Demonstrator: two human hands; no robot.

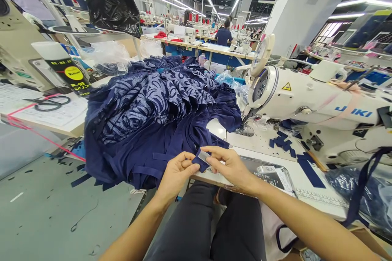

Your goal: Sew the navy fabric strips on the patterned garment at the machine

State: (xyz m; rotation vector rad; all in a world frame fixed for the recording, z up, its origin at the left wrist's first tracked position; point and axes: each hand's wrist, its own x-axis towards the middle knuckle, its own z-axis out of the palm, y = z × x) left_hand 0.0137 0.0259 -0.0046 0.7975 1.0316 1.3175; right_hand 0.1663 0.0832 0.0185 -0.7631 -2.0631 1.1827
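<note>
Over the table's front edge, my left hand (pixel 177 173) pinches a small navy fabric strip (pixel 199 165) between thumb and fingers. Closed on a small silver-grey rectangular piece (pixel 203 155), my right hand (pixel 231 167) presses it against that strip. Whether this piece is a label or a metal plate I cannot tell. Just beyond both hands lies a big heap of navy garments (pixel 159 98) with pale swirl-patterned cloth on top. To the right stands a white sewing machine (pixel 306 89), its needle area close to the heap's right side.
Black scissors (pixel 52 103) and a spray can (pixel 65 69) are on the left table. Navy fabric scraps (pixel 283 143) lie below the machine arm. A clear-covered tray (pixel 272 177) sits right of my hands. Farther back, a person (pixel 224 34) sits among sewing tables.
</note>
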